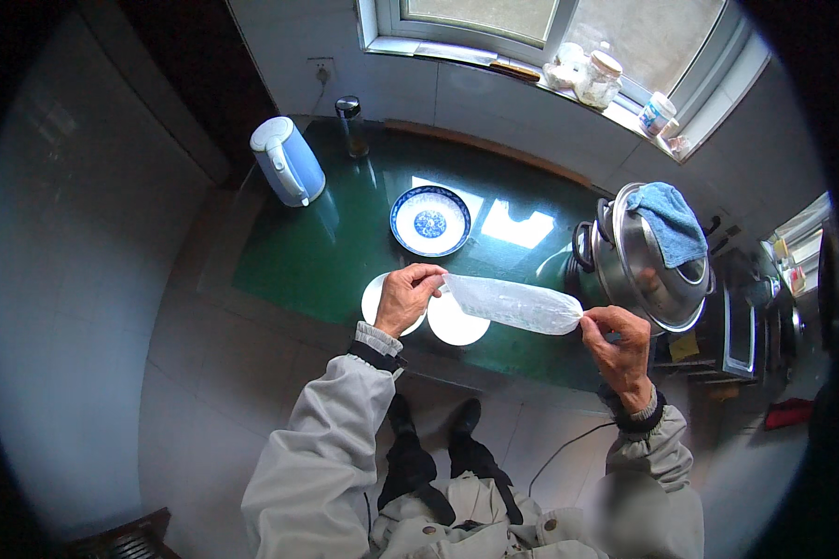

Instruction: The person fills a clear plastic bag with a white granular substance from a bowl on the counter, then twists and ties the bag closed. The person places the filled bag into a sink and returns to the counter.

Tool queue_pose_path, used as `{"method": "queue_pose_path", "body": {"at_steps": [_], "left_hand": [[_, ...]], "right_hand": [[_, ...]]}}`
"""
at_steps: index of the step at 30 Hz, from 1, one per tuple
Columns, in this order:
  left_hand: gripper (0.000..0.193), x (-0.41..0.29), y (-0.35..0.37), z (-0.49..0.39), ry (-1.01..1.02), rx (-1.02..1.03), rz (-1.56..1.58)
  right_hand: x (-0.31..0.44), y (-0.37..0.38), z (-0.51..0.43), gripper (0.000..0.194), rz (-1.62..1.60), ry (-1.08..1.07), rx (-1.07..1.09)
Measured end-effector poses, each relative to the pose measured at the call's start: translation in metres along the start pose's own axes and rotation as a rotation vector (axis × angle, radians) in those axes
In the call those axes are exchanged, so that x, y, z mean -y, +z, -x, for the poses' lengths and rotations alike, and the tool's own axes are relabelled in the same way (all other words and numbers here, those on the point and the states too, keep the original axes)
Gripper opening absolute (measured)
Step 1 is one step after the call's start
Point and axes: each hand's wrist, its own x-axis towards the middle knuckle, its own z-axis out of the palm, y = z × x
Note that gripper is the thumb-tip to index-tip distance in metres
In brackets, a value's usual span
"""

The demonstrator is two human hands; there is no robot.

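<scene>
Between my two hands a translucent white plastic bag (pixel 513 300) is stretched out, long and slightly puffed. My left hand (pixel 409 299) pinches its left corner between thumb and fingers. The gathered right end is gripped by my right hand (pixel 618 349). Below the bag, two round white dishes lie side by side on the green tabletop (pixel 293 272); the left dish (pixel 374 300) is partly hidden by my left hand, and the bag overlaps the top of the right dish (pixel 459 321). Just beyond them sits a blue-and-white patterned bowl (pixel 430 222).
A blue electric kettle (pixel 290 164) and a glass bottle with a metal cap (pixel 352 129) stand at the far left. At right is a large steel pot (pixel 643 279), a blue cloth (pixel 671 223) on its lid. Jars (pixel 597 80) line the windowsill. A cable (pixel 562 451) shows below my right hand.
</scene>
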Motion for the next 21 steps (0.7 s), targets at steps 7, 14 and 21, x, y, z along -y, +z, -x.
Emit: {"method": "queue_pose_path", "body": {"at_steps": [7, 14, 21], "left_hand": [[0.015, 0.0062, 0.0013, 0.0003, 0.044, -0.012, -0.004], [0.014, 0.0093, 0.0039, -0.0002, 0.039, -0.037, -0.05], [0.015, 0.0093, 0.0068, -0.0024, 0.022, -0.06, -0.04]], "right_hand": [[-0.0049, -0.0026, -0.003, 0.009, 0.07, -0.061, -0.02], [-0.0056, -0.0001, -0.0054, 0.009, 0.009, -0.021, -0.068], [-0.0084, 0.0023, -0.0088, 0.009, 0.082, -0.09, -0.065]]}}
